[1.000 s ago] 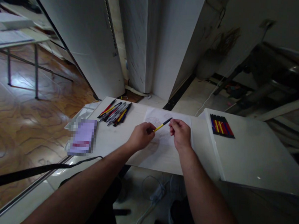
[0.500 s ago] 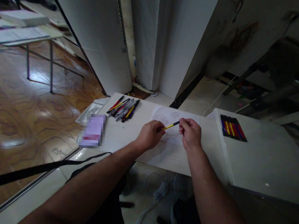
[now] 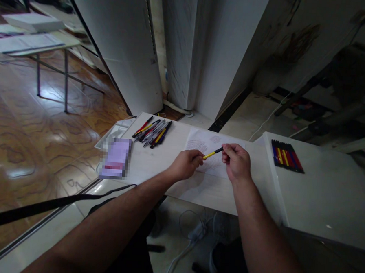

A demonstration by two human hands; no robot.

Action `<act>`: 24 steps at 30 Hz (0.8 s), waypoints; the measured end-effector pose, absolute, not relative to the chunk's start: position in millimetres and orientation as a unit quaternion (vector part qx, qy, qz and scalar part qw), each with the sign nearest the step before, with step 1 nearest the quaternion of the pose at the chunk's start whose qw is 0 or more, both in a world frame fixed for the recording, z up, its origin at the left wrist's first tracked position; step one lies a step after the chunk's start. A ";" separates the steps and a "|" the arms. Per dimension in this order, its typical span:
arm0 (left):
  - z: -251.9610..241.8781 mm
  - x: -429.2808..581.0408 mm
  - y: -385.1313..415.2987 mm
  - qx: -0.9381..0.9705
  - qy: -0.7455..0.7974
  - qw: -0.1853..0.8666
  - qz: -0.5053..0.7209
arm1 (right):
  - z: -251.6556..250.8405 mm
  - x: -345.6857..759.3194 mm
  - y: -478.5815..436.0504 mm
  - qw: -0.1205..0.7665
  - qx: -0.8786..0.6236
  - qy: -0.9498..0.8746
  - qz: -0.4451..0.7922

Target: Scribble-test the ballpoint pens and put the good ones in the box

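Note:
Between my two hands, a yellow pen with a black end (image 3: 212, 153) is held slantwise above a marked sheet of paper (image 3: 197, 136). The fingers of my left hand (image 3: 185, 164) are closed on its yellow end, at the lower left. My right hand (image 3: 236, 160) pinches the black end, higher up on the right. Scribbled lines cover part of the paper. To the left of the sheet lies a loose pile of pens (image 3: 153, 131) in red, yellow, black and clear. On the right, a row of pens (image 3: 287, 156) lies side by side.
A purple pixelated box-like item (image 3: 117, 157) sits at the left end of the white table (image 3: 156, 167). The row of pens rests on a raised white surface (image 3: 323, 192). Cables and a power strip (image 3: 197, 231) lie on the floor below. A folding table (image 3: 67, 45) stands far left.
Both hands stay on the pen, and more of its yellow end shows beside my left fingers. The whole view has shifted slightly.

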State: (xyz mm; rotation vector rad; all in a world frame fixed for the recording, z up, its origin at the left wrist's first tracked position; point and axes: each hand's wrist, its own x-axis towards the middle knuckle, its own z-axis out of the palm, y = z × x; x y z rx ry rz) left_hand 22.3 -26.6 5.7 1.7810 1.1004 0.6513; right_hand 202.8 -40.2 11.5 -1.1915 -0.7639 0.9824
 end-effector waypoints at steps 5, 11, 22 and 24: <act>3.5 22.9 -27.3 0.715 0.433 0.476 0.275 | 12.8 204.3 -40.9 0.650 -0.523 -0.329 0.443; 4.2 21.3 -26.2 0.756 0.466 0.377 0.262 | 14.1 204.1 -41.8 0.642 -0.520 -0.344 0.447; 6.8 22.8 -27.2 0.763 0.447 0.386 0.261 | 13.1 207.5 -42.0 0.634 -0.507 -0.376 0.446; 7.3 22.5 -28.4 0.766 0.445 0.386 0.259 | 13.5 208.1 -42.0 0.634 -0.501 -0.380 0.450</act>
